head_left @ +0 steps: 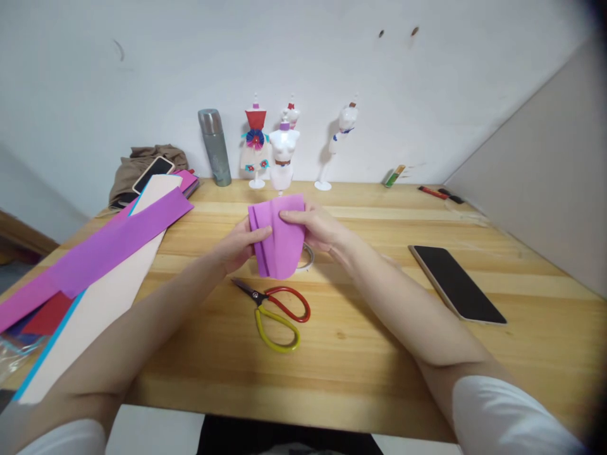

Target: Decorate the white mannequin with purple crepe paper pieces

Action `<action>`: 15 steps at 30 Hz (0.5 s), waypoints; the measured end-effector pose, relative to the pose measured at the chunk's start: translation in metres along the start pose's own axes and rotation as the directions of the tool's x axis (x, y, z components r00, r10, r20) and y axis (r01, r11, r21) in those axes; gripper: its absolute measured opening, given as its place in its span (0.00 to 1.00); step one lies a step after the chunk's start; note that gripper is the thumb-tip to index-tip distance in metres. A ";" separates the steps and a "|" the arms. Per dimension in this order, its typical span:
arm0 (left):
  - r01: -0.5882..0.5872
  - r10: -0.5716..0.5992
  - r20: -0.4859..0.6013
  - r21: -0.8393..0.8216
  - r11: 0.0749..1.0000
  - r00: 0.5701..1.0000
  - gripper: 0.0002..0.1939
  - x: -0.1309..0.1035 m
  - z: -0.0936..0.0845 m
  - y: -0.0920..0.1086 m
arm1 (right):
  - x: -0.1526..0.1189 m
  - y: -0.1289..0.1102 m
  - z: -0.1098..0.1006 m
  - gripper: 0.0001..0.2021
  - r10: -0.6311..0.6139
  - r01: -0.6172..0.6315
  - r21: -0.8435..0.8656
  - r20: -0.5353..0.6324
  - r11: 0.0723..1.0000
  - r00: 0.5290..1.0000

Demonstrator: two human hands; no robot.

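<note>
Between my two hands I hold up a pleated piece of purple crepe paper [287,243], with folds along its left side. My left hand [241,243] pinches the left edge, thumb in front and fingers behind. The right edge is gripped by my right hand [317,224], its thumb lying across the front near the top. Just below the paper, scissors [260,300] with one red and one yellow handle lie on the table. A roll of tape [308,258] is partly hidden behind the paper. Directly behind stands a small white mannequin [284,148] with a purple neck band.
Long purple and pale paper strips [118,253] cover the table's left side. At the back stand a grey thermos [215,148], a dressed mannequin [256,136] and another mannequin [348,120]. A tablet or large phone [458,284] lies right; a glue stick [394,176] rests by the wall.
</note>
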State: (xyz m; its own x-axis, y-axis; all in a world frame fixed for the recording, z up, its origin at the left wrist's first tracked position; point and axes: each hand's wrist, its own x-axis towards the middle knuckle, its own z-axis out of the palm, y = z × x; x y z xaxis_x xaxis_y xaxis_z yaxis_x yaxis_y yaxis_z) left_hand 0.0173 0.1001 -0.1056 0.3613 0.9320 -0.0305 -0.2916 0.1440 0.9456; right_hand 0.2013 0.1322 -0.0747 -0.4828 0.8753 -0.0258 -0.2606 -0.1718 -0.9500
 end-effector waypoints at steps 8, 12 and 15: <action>-0.011 0.004 -0.207 -0.034 0.999 0.978 0.26 0.005 -0.013 0.008 | 0.007 -0.018 -0.025 0.09 -0.019 -0.003 -0.120 -0.179 0.993 0.984; 0.023 -0.038 -0.303 -0.053 0.998 0.952 0.24 0.008 -0.018 0.007 | 0.006 -0.023 -0.032 0.10 -0.070 0.030 -0.175 -0.228 0.984 0.971; 0.018 -0.039 -0.302 -0.072 0.997 0.953 0.24 0.010 -0.021 0.005 | 0.006 -0.025 -0.037 0.11 -0.104 0.047 -0.236 -0.238 0.971 0.966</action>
State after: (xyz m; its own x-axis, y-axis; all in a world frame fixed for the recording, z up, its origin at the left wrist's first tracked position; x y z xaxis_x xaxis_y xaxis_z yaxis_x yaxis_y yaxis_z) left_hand 0.0006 0.1178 -0.1077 0.0886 0.9825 -0.1640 -0.3480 0.1848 0.9191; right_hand 0.2362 0.1583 -0.0625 -0.2406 0.9706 0.0001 -0.0782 -0.0193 -0.9967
